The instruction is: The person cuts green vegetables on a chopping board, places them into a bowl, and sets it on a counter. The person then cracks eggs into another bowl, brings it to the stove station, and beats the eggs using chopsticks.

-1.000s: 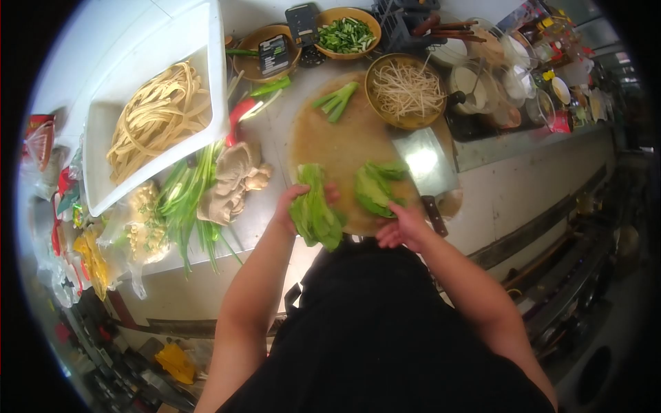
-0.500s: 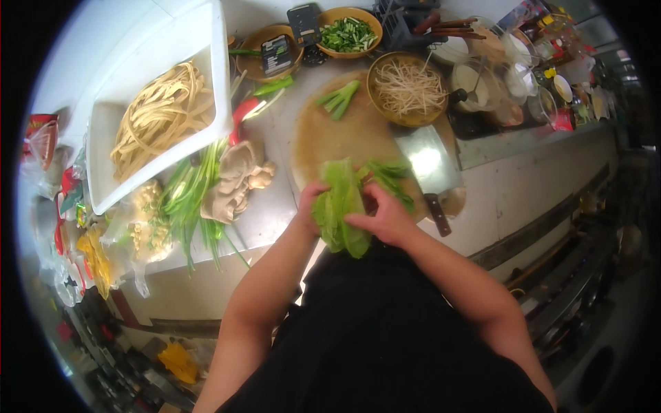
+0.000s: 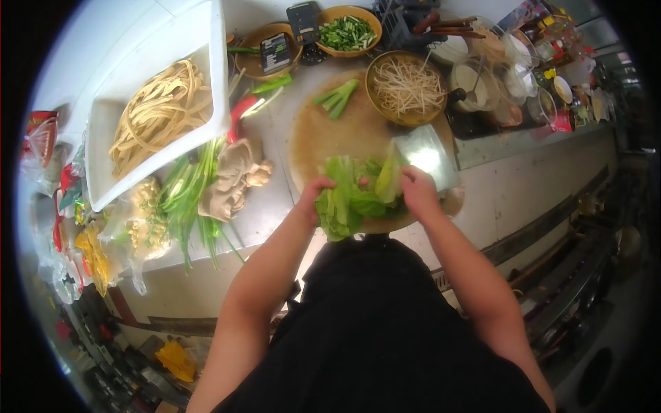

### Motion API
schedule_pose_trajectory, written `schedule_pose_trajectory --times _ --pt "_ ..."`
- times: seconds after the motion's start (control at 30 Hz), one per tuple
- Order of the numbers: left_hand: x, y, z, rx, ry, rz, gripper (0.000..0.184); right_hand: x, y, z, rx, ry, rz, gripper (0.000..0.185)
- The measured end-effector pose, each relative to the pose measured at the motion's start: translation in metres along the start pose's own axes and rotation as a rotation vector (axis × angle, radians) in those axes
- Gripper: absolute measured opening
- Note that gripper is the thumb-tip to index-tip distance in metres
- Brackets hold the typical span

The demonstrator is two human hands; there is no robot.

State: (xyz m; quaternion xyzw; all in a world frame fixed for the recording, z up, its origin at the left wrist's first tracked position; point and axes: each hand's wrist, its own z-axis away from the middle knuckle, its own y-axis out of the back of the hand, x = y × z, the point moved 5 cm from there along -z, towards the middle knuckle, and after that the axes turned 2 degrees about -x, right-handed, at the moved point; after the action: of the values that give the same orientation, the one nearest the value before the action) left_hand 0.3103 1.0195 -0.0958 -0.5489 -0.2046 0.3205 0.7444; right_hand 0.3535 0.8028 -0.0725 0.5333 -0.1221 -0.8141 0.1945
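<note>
Green leafy vegetables (image 3: 354, 199) hang between my hands over the near edge of the round cutting board (image 3: 313, 141). My left hand (image 3: 317, 196) is closed round the left side of the leaves. At their right side, my right hand (image 3: 418, 191) grips a paler leaf between thumb and fingers. A cleaver (image 3: 425, 157) lies on the board's right part, its handle hidden behind my right hand. Near the far edge of the board rests a short cut green stalk (image 3: 337, 98). A bowl of bean sprouts (image 3: 406, 89) stands at the board's far right.
To the left are a white tub (image 3: 222, 82) of wide noodles (image 3: 162, 113), green onions (image 3: 189, 196) and mushrooms (image 3: 234, 180). Behind the board stand a bowl of chopped greens (image 3: 348, 34) and a bowl holding a phone (image 3: 275, 53). Containers (image 3: 475, 86) crowd the far right.
The leaves once held apart from those on the board are now bunched with them between both hands. My right hand has moved right and up, now holding a leaf and covering the cleaver's handle.
</note>
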Motion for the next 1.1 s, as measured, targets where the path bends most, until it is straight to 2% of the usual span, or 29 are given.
schedule_pose_trajectory --times 0.07,0.1,0.17,0.2,0.27,0.3,0.37,0.5,0.57,0.6,0.7,0.8,0.93,1.0,1.03,1.1 --pt "-0.001 -0.001 -0.002 -0.006 0.011 0.005 0.067 -0.006 0.011 0.000 0.136 0.123 0.323 0.034" --pt "-0.002 -0.003 -0.003 -0.013 0.021 0.010 0.068 -0.021 0.015 0.008 0.136 0.123 0.321 0.034" --pt "-0.004 -0.006 -0.005 -0.015 0.033 0.005 0.070 -0.053 0.005 0.028 -0.085 0.329 0.230 0.032" --pt "-0.006 -0.008 -0.007 -0.019 0.045 0.001 0.071 -0.052 0.002 0.034 -0.084 0.327 0.230 0.032" --pt "-0.009 -0.010 -0.010 -0.045 0.058 0.029 0.073 -0.052 -0.016 0.045 -0.357 0.395 0.243 0.032" --pt "-0.010 -0.012 -0.010 -0.071 0.068 0.058 0.074 -0.047 -0.018 0.043 -0.356 0.396 0.242 0.032" --pt "-0.009 -0.014 -0.011 -0.061 0.030 0.040 0.076 -0.019 -0.015 0.032 -0.217 -0.086 -0.245 0.035" --pt "-0.004 -0.017 -0.010 -0.041 -0.049 -0.027 0.075 -0.024 -0.007 0.031 -0.314 -0.094 -0.052 0.041" --pt "-0.004 -0.012 -0.012 0.022 -0.026 -0.063 0.073 -0.032 -0.005 0.034 -0.140 0.202 0.243 0.044" --pt "-0.004 -0.008 -0.013 0.087 -0.008 -0.100 0.071 -0.033 -0.007 0.034 -0.139 0.201 0.245 0.044" --pt "-0.006 -0.005 -0.016 0.203 -0.024 -0.140 0.066 -0.035 -0.020 0.034 -0.190 0.122 0.147 0.048" --pt "-0.009 -0.014 -0.019 0.176 -0.052 -0.154 0.062 -0.039 -0.026 0.035 -0.216 0.164 0.225 0.047" --pt "-0.011 -0.013 -0.017 0.172 -0.047 -0.117 0.060 -0.010 -0.020 0.018 -0.248 -0.007 0.090 0.043" --pt "-0.011 -0.015 -0.015 0.187 -0.063 -0.118 0.053 -0.001 -0.016 0.014 -0.245 -0.060 0.051 0.041" --pt "-0.012 -0.016 -0.015 0.187 -0.065 -0.118 0.053 0.006 -0.012 0.012 -0.194 -0.123 0.007 0.042" --pt "-0.011 -0.021 -0.017 0.298 -0.099 -0.256 0.049 -0.003 -0.008 0.017 -0.143 -0.187 -0.038 0.042"
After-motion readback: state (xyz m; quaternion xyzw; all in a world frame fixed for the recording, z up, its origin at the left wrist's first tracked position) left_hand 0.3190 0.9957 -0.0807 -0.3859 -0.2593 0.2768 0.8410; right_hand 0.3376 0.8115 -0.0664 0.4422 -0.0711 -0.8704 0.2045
